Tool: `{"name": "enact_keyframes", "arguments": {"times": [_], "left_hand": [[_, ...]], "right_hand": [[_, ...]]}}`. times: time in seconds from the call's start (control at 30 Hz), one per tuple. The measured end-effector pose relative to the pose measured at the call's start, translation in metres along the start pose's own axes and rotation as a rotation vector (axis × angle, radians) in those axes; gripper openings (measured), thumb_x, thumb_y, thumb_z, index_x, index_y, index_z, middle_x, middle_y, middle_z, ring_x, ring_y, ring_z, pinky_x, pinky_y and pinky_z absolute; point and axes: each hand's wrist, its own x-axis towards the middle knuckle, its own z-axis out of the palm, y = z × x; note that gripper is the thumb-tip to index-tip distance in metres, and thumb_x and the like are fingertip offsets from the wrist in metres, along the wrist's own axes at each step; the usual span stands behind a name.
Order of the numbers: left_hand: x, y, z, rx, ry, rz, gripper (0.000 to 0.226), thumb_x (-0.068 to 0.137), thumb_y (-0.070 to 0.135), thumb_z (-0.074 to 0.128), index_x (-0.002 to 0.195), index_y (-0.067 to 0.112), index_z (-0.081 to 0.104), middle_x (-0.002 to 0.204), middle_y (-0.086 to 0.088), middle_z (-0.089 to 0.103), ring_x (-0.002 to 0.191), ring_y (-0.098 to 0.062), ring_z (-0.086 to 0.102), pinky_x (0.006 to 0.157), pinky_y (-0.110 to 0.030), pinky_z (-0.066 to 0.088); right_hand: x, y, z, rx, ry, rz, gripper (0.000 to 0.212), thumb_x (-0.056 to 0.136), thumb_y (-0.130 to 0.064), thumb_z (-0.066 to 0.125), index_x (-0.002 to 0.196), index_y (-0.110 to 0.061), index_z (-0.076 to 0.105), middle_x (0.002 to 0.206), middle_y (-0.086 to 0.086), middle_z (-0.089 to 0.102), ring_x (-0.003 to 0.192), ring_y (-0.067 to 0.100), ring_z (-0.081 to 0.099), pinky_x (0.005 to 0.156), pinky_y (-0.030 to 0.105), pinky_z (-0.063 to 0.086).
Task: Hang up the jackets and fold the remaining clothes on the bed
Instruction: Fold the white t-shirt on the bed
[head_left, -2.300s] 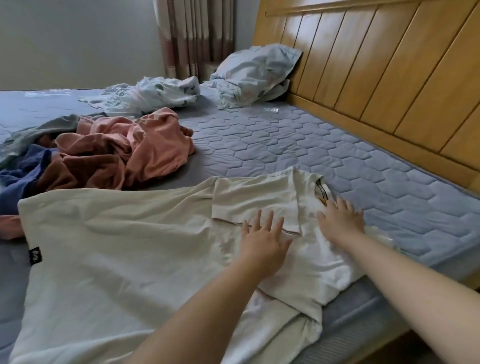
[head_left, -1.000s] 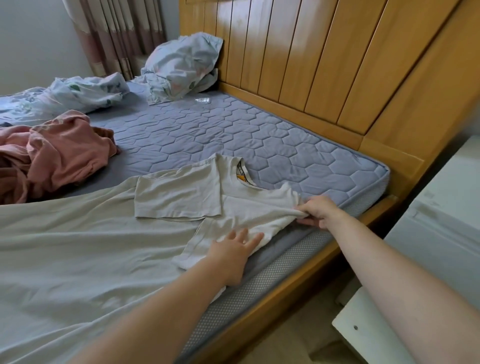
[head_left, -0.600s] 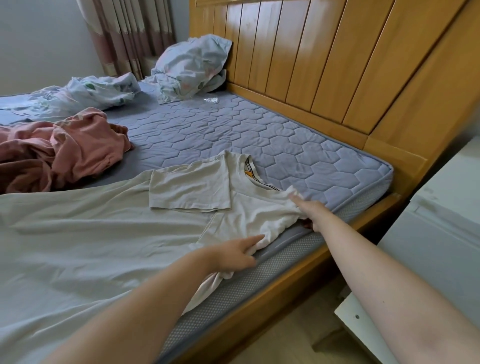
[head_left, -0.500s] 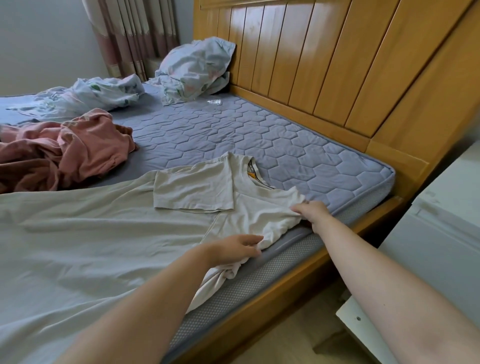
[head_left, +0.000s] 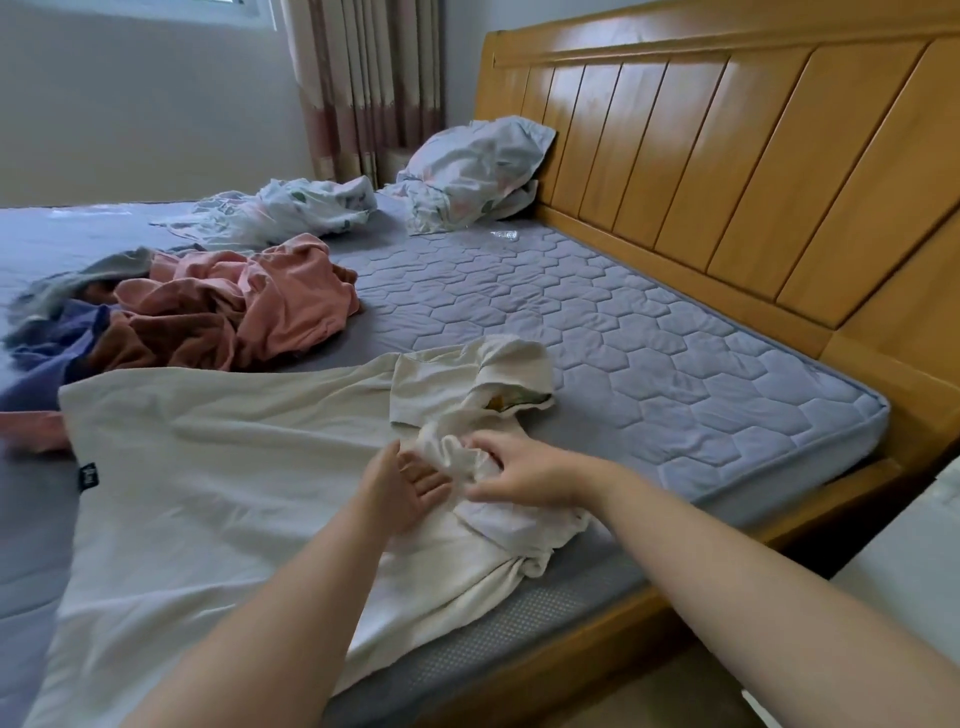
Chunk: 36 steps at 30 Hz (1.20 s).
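A cream t-shirt (head_left: 218, 499) lies spread across the near side of the bed, its collar end bunched up toward the headboard. My right hand (head_left: 514, 475) pinches a gathered fold of the shirt's sleeve area. My left hand (head_left: 402, 491) sits beside it, palm turned up, fingers relaxed and touching the same bunched cloth. A heap of pink, brown, blue and grey clothes (head_left: 218, 306) lies further back on the left.
The grey quilted mattress (head_left: 649, 364) runs to a wooden headboard (head_left: 727, 171) on the right. A floral pillow (head_left: 472, 166) and crumpled floral sheet (head_left: 291, 208) lie at the far end near the curtains. A white cabinet (head_left: 919, 561) stands at the right edge.
Both hands have come together over the shirt. The right hand pulled the shoulder cloth in from the mattress edge, bunching the collar end. The view swung left.
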Motion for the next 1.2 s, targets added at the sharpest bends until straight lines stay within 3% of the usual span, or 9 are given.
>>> {"name": "enact_keyframes", "arguments": {"times": [0.1, 0.27, 0.4, 0.53, 0.6, 0.7, 0.87, 1.03, 1.2], "left_hand": [[-0.003, 0.005, -0.018, 0.176, -0.061, -0.024, 0.048, 0.097, 0.047, 0.039, 0.108, 0.004, 0.055, 0.096, -0.016, 0.059, 0.082, -0.029, 0.057, 0.069, -0.036, 0.045], [0.001, 0.005, -0.008, 0.823, 0.025, 0.055, 0.036, 0.083, 0.029, 0.071, 0.112, 0.009, 0.063, 0.096, -0.009, 0.064, 0.083, -0.024, 0.062, 0.075, -0.035, 0.052], [0.008, -0.006, -0.007, 1.002, 0.099, 0.152, 0.036, 0.08, 0.02, 0.071, 0.114, 0.014, 0.059, 0.107, -0.008, 0.062, 0.09, -0.023, 0.061, 0.073, -0.03, 0.051], [0.017, -0.01, -0.017, 0.958, 0.08, 0.119, 0.042, 0.078, 0.024, 0.074, 0.116, 0.015, 0.059, 0.109, -0.006, 0.063, 0.092, -0.022, 0.062, 0.077, -0.03, 0.051], [0.023, -0.01, -0.023, 0.966, 0.035, 0.087, 0.049, 0.072, 0.027, 0.079, 0.116, 0.014, 0.06, 0.107, -0.006, 0.065, 0.092, -0.021, 0.064, 0.078, -0.032, 0.054], [0.028, -0.009, -0.031, 0.911, -0.041, 0.073, 0.048, 0.074, 0.02, 0.079, 0.118, 0.013, 0.06, 0.105, -0.007, 0.067, 0.09, -0.02, 0.066, 0.075, -0.032, 0.055], [0.029, -0.011, -0.038, 0.837, -0.071, 0.074, 0.046, 0.072, 0.016, 0.079, 0.115, 0.012, 0.063, 0.101, -0.005, 0.07, 0.092, -0.021, 0.068, 0.084, -0.036, 0.056], [0.012, -0.011, -0.05, 0.702, -0.101, -0.054, 0.036, 0.075, 0.013, 0.078, 0.108, 0.011, 0.063, 0.105, -0.015, 0.071, 0.092, -0.029, 0.069, 0.081, -0.04, 0.058], [-0.005, -0.012, -0.057, 0.518, -0.12, -0.111, 0.029, 0.08, 0.008, 0.073, 0.106, 0.009, 0.06, 0.106, -0.016, 0.07, 0.095, -0.029, 0.07, 0.081, -0.039, 0.058]], "right_hand": [[0.007, 0.012, 0.011, 0.023, -0.091, 0.067, 0.033, 0.086, -0.037, 0.066, 0.115, -0.022, 0.061, 0.115, -0.006, 0.065, 0.105, 0.004, 0.06, 0.092, 0.022, 0.048], [0.043, 0.055, 0.005, 0.172, 0.546, 0.268, 0.012, 0.086, -0.014, 0.056, 0.081, -0.007, 0.065, 0.081, 0.013, 0.067, 0.071, 0.022, 0.06, 0.065, 0.032, 0.047], [0.08, 0.09, -0.011, 0.322, 0.722, 0.542, 0.042, 0.083, -0.027, 0.064, 0.117, -0.004, 0.056, 0.116, 0.017, 0.058, 0.102, 0.031, 0.059, 0.083, 0.039, 0.05], [0.134, 0.148, -0.029, 0.465, 0.678, 0.646, 0.095, 0.057, -0.05, 0.073, 0.136, -0.006, 0.044, 0.131, 0.018, 0.052, 0.114, 0.034, 0.056, 0.09, 0.041, 0.052], [0.149, 0.154, -0.032, 0.384, 0.645, 0.653, 0.087, 0.048, -0.052, 0.066, 0.125, -0.01, 0.056, 0.125, 0.015, 0.059, 0.114, 0.032, 0.058, 0.093, 0.039, 0.051], [0.15, 0.082, -0.04, 0.117, 0.651, 0.649, 0.055, 0.079, -0.033, 0.06, 0.124, -0.002, 0.056, 0.126, 0.017, 0.058, 0.115, 0.033, 0.057, 0.094, 0.035, 0.049], [0.198, -0.03, -0.053, 0.193, 0.646, 0.258, 0.017, 0.094, -0.026, 0.053, 0.097, -0.01, 0.06, 0.097, 0.011, 0.061, 0.098, 0.023, 0.057, 0.074, 0.028, 0.044], [0.196, -0.053, -0.022, 0.62, 0.187, 0.146, 0.044, 0.099, -0.036, 0.046, 0.137, -0.014, 0.044, 0.137, 0.011, 0.049, 0.129, 0.022, 0.045, 0.101, 0.038, 0.036], [0.162, -0.001, 0.012, 0.225, 0.34, 0.178, 0.017, 0.098, -0.021, 0.047, 0.088, -0.012, 0.057, 0.073, 0.005, 0.049, 0.066, 0.016, 0.045, 0.054, 0.023, 0.038]]}}
